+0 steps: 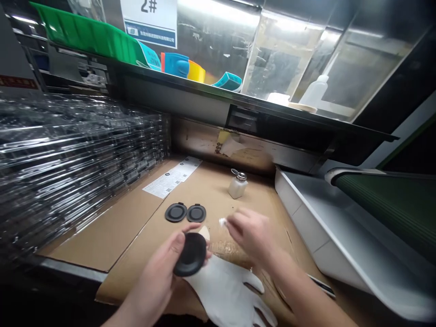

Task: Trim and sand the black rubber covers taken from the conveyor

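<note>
My left hand [166, 254] is closed around a round black rubber cap [191, 255], its dished face turned up toward me. A little to the right, my right hand [250, 229] is slightly blurred and pinches a small white wad [222, 222], perhaps cotton or tissue. Two similar black caps with small tabs, a left one [175, 212] and a right one [196, 212], lie side by side beyond my left hand. Behind my right hand stands a small square pump bottle [237, 185] with its metal lid flipped up. A white glove [231, 290] lies below both hands.
Cardboard [136, 236] covers the bench. Clear plastic trays [85, 168] are stacked high on the left; printed labels [172, 178] lie near them. A white bin [327, 240] and a green conveyor belt [395, 200] are at the right. The shelf above holds a green bin [88, 38] and a white bottle [315, 93].
</note>
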`<state>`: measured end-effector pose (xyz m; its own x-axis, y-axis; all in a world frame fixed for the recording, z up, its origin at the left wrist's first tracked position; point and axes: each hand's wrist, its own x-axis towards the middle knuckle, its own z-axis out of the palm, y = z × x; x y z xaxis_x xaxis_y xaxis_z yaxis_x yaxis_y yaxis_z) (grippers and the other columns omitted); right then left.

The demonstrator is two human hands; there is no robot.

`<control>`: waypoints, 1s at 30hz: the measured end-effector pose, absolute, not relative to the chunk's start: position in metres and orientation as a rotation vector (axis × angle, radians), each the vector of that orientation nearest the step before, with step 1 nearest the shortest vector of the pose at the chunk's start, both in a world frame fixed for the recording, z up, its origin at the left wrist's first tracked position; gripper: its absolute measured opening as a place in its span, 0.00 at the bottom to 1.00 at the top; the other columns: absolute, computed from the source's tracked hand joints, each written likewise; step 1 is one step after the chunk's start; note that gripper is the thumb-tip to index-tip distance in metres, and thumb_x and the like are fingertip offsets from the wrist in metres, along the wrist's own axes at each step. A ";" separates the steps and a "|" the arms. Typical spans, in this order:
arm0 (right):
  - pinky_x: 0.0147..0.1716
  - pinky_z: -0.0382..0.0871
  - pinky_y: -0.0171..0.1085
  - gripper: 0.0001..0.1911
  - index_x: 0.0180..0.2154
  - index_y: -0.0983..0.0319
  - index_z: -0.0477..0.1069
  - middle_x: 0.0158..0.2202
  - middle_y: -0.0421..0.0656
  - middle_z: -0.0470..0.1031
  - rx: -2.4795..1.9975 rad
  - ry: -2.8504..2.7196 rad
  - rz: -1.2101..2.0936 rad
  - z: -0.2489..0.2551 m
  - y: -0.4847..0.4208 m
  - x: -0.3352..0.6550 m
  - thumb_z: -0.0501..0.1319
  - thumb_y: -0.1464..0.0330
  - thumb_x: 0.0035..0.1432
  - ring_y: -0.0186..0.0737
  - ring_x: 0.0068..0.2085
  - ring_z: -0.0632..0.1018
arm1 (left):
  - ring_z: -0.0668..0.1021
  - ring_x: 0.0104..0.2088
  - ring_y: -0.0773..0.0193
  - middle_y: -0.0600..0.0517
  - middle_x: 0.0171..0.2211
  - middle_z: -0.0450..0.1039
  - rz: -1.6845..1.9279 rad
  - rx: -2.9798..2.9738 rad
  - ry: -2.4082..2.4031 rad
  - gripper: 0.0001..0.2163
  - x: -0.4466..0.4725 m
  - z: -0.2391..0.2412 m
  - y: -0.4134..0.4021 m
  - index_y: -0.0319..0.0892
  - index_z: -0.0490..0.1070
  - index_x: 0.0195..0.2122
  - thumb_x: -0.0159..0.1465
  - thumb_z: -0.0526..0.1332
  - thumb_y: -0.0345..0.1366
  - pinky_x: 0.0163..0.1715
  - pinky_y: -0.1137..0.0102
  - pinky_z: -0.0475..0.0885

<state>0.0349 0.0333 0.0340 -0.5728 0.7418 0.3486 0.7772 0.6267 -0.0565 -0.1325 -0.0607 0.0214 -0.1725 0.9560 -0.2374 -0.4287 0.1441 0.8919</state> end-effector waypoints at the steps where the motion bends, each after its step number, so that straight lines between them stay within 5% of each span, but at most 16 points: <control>1: 0.26 0.54 0.33 0.15 0.31 0.59 0.71 0.30 0.41 0.71 -1.235 -2.511 -0.125 0.036 0.046 0.027 0.48 0.64 0.62 0.32 0.32 0.70 | 0.78 0.36 0.54 0.46 0.35 0.77 1.384 0.716 1.217 0.22 -0.149 0.020 -0.056 0.41 0.67 0.47 0.59 0.53 0.51 0.41 0.61 0.70; 6: 0.28 0.60 0.32 0.14 0.32 0.59 0.71 0.34 0.40 0.72 -1.229 -2.655 -0.021 0.027 0.102 -0.031 0.51 0.62 0.62 0.33 0.35 0.72 | 0.73 0.46 0.49 0.46 0.44 0.74 1.075 1.378 1.786 0.17 -0.225 0.004 -0.031 0.44 0.70 0.41 0.59 0.52 0.48 0.49 0.55 0.63; 11: 0.36 0.69 0.38 0.13 0.35 0.65 0.69 0.36 0.42 0.71 -1.201 -2.845 0.050 0.007 0.125 -0.068 0.54 0.61 0.60 0.33 0.36 0.73 | 0.74 0.43 0.50 0.46 0.41 0.76 0.924 1.645 1.888 0.12 -0.253 -0.007 -0.024 0.44 0.72 0.39 0.57 0.56 0.41 0.45 0.61 0.65; 22: 0.40 0.69 0.40 0.12 0.37 0.64 0.69 0.38 0.42 0.71 -1.222 -2.939 0.041 -0.003 0.132 -0.071 0.54 0.62 0.61 0.35 0.39 0.73 | 0.69 0.46 0.51 0.44 0.44 0.72 0.680 2.160 2.021 0.15 -0.220 0.003 0.005 0.43 0.68 0.47 0.60 0.53 0.40 0.45 0.59 0.62; 27: 0.40 0.69 0.41 0.12 0.39 0.64 0.68 0.39 0.43 0.71 -1.273 -2.891 -0.005 0.004 0.126 -0.065 0.53 0.62 0.61 0.35 0.39 0.73 | 0.66 0.50 0.47 0.41 0.44 0.71 0.578 2.321 2.021 0.28 -0.186 -0.003 0.036 0.36 0.60 0.54 0.55 0.60 0.43 0.48 0.56 0.58; 30: 0.40 0.69 0.40 0.12 0.39 0.64 0.68 0.39 0.43 0.71 -1.289 -2.885 -0.022 0.009 0.121 -0.059 0.53 0.63 0.61 0.35 0.39 0.73 | 0.67 0.50 0.50 0.42 0.44 0.70 0.539 2.372 2.034 0.27 -0.177 -0.007 0.043 0.36 0.59 0.55 0.57 0.58 0.44 0.48 0.55 0.58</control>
